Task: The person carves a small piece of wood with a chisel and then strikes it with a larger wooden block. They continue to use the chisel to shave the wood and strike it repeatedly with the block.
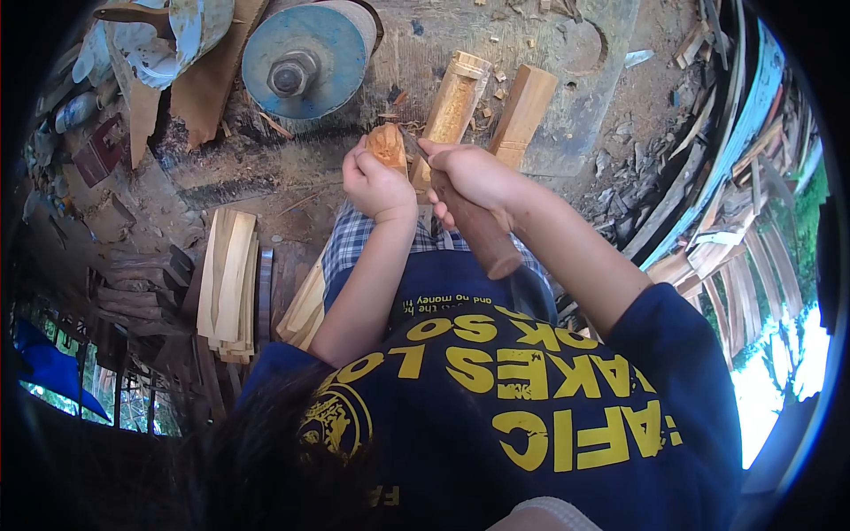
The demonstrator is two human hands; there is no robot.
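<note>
Above my lap, my left hand [379, 183] is closed around a small carved wood piece [386, 144], its reddish-tan, faceted end poking out past the thumb. My right hand [474, 183] grips a carving tool [476, 232] by its thick round brown wooden handle, with the butt end toward my body. The tool's front end points at the carved piece, and its blade is mostly hidden by my fingers. Just beyond the right hand, a squared wood block [457, 93] with a hollowed face leans beside a second, smooth block [524, 111].
A blue round disc with a large nut [293, 74] stands at the back left. Wood chips lie over the worn board [567, 106]. Stacked pale wood slats [228, 279] are at left; a blue-edged curved barrier [753, 115] and more planks stand at right.
</note>
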